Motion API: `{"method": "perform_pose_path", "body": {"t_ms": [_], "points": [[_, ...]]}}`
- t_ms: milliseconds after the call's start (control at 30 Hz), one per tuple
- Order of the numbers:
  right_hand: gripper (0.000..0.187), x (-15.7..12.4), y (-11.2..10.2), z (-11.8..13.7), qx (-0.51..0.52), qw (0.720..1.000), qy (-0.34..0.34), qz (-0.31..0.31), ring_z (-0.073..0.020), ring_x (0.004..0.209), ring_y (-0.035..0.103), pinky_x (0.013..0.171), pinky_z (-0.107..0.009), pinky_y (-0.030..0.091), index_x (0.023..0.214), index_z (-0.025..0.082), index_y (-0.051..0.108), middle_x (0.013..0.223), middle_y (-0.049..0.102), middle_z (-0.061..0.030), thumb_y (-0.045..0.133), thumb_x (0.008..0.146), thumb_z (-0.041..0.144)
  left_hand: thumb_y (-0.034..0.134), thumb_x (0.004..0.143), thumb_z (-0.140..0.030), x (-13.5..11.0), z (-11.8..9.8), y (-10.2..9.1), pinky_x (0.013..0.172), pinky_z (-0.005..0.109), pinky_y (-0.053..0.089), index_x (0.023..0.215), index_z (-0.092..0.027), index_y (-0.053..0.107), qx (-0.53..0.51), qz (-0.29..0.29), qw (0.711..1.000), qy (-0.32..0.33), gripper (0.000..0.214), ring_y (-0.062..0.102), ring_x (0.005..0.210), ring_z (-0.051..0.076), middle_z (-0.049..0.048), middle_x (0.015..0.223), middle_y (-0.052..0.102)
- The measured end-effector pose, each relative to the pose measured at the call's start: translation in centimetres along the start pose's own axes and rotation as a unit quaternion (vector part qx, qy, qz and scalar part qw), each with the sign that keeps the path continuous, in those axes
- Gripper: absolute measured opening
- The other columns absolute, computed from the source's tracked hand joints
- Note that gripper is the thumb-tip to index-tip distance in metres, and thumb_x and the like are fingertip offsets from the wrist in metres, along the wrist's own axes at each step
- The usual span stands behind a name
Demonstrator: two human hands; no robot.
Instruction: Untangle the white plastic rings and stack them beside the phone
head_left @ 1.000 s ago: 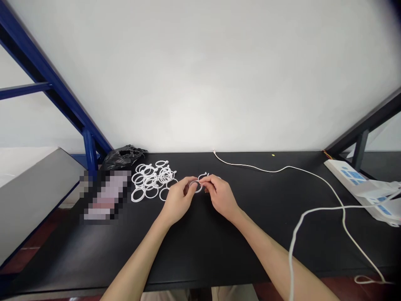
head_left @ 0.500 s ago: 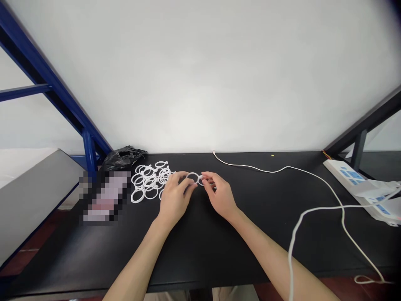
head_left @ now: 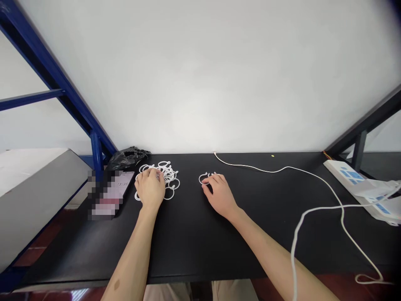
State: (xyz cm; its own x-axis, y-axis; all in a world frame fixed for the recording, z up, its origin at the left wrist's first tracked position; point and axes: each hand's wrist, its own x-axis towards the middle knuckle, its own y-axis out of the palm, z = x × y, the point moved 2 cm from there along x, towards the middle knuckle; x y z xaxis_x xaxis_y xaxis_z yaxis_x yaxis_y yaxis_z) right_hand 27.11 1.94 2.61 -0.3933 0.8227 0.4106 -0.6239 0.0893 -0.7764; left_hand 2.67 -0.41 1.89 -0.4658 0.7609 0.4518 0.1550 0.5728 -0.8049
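Several white curtain rings (head_left: 169, 192) with small eyelets lie in a loose pile left of centre. Over the pile is my left hand (head_left: 151, 187), palm down, thumb apart from the fingers; no ring is visibly gripped, and its fingertips are partly hidden among the rings. My right hand (head_left: 221, 194) rests low over the table to the right, thumb and fingers pinching a white curtain ring (head_left: 200, 179). Further white tips show behind its fingers, so more than one ring may be held; the fingers hide how many.
On the black table (head_left: 188, 242), a partly blurred phone (head_left: 120, 184) lies left of the pile, before a black plastic bag (head_left: 127, 158). A white cable (head_left: 313, 173) crosses the right side near a white-and-blue package (head_left: 347, 173). Blue frame bars (head_left: 67, 100) stand left.
My left hand has let go of the ring near my right hand and moved left onto the pile. My right hand stays nearly in place with its ring. The view has shifted slightly.
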Motion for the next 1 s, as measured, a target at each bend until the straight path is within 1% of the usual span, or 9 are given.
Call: {"method": "perform_pose_path", "body": {"t_ms": [100, 200, 300, 367, 433, 567, 833, 900, 1000], "points": [[0.014, -0.1, 0.1, -0.1, -0.023, 1.0, 0.004, 0.011, -0.0284, 0.108, 0.056, 0.098, -0.049, 0.048, 0.099, 0.021, 0.069, 0.101, 0.068, -0.0081, 0.057, 0.093, 0.022, 0.047, 0.092, -0.031, 0.0, 0.0, 0.2, 0.096, 0.052, 0.04, 0.099, -0.02, 0.067, -0.012, -0.007, 1.0, 0.012, 0.024, 0.053, 0.114, 0.037, 0.0138, 0.113, 0.068], [0.016, -0.2, 0.1, -0.2, -0.044, 0.999, -0.008, 0.015, -0.0291, 0.108, 0.055, 0.098, -0.049, 0.048, 0.104, 0.02, 0.07, 0.105, 0.068, -0.0088, 0.059, 0.093, 0.022, 0.047, 0.093, -0.029, -0.2, -0.8, -0.3, 0.102, 0.052, 0.037, 0.102, -0.018, 0.067, -0.02, -0.041, 0.998, 0.034, 0.024, 0.05, 0.121, 0.037, 0.0149, 0.12, 0.066], [0.017, -0.2, 0.2, -0.4, -0.064, 0.997, -0.029, 0.022, -0.0291, 0.107, 0.054, 0.096, -0.048, 0.049, 0.105, 0.021, 0.071, 0.105, 0.068, -0.0079, 0.061, 0.092, 0.019, 0.047, 0.095, -0.027, -1.3, -3.0, -1.0, 0.104, 0.049, 0.038, 0.101, -0.018, 0.066, -0.058, -0.055, 0.99, 0.115, 0.022, 0.051, 0.119, 0.033, 0.014, 0.12, 0.065], [0.015, -0.2, 0.3, -0.4, -0.076, 0.996, -0.04, 0.028, -0.0285, 0.104, 0.055, 0.093, -0.047, 0.049, 0.1, 0.022, 0.072, 0.101, 0.069, -0.0071, 0.06, 0.093, 0.018, 0.046, 0.096, -0.023, -2.4, -4.9, -1.1, 0.101, 0.045, 0.042, 0.1, -0.019, 0.065, -0.11, -0.026, 0.974, 0.197, 0.02, 0.054, 0.112, 0.029, 0.0109, 0.111, 0.067], [0.014, -0.1, 0.3, -0.4, -0.081, 0.995, -0.048, 0.033, -0.0275, 0.1, 0.055, 0.091, -0.046, 0.05, 0.095, 0.022, 0.072, 0.096, 0.069, -0.0067, 0.058, 0.094, 0.018, 0.046, 0.096, -0.02, -3.6, -6.5, -0.8, 0.097, 0.042, 0.046, 0.1, -0.021, 0.065, -0.149, 0.032, 0.952, 0.266, 0.019, 0.056, 0.104, 0.025, 0.0076, 0.104, 0.068], [0.015, 0.1, 0.1, -0.2, -0.059, 0.996, -0.057, 0.027, -0.0243, 0.095, 0.055, 0.09, -0.042, 0.051, 0.093, 0.019, 0.068, 0.096, 0.067, -0.0068, 0.054, 0.097, 0.018, 0.049, 0.094, -0.015, -4.8, -8.0, 0.0, 0.091, 0.041, 0.05, 0.103, -0.02, 0.065, -0.165, 0.12, 0.92, 0.333, 0.019, 0.056, 0.1, 0.024, 0.0072, 0.103, 0.068], [0.015, 0.2, -0.2, 0.8, 0.052, 0.995, -0.085, 0.004, -0.0206, 0.095, 0.06, 0.085, -0.037, 0.055, 0.097, 0.02, 0.062, 0.1, 0.062, -0.0069, 0.047, 0.099, 0.018, 0.051, 0.096, -0.018, -4.0, -7.1, 0.2, 0.084, 0.04, 0.053, 0.099, -0.019, 0.067, -0.178, 0.102, 0.919, 0.337, 0.016, 0.059, 0.092, 0.023, 0.0067, 0.101, 0.07], [0.015, 0.1, -0.4, 0.8, 0.082, 0.994, -0.06, -0.031, -0.0196, 0.095, 0.063, 0.084, -0.036, 0.056, 0.105, 0.021, 0.06, 0.106, 0.06, -0.0079, 0.047, 0.098, 0.019, 0.05, 0.097, -0.019, -3.8, -7.2, -0.1, 0.083, 0.038, 0.053, 0.099, -0.02, 0.067, -0.209, 0.106, 0.925, 0.3, 0.017, 0.061, 0.091, 0.022, 0.0063, 0.097, 0.071], [0.024, 0.1, -0.7, 0.6, 0.111, 0.992, -0.023, -0.057, -0.0188, 0.096, 0.065, 0.084, -0.036, 0.058, 0.118, 0.022, 0.056, 0.116, 0.059, -0.009, 0.05, 0.095, 0.018, 0.052, 0.097, -0.025, -3.5, -7.3, -0.6, 0.082, 0.033, 0.053, 0.1, -0.021, 0.068, -0.278, 0.133, 0.932, 0.189, 0.016, 0.067, 0.09, 0.02, 0.005, 0.097, 0.073]]}}
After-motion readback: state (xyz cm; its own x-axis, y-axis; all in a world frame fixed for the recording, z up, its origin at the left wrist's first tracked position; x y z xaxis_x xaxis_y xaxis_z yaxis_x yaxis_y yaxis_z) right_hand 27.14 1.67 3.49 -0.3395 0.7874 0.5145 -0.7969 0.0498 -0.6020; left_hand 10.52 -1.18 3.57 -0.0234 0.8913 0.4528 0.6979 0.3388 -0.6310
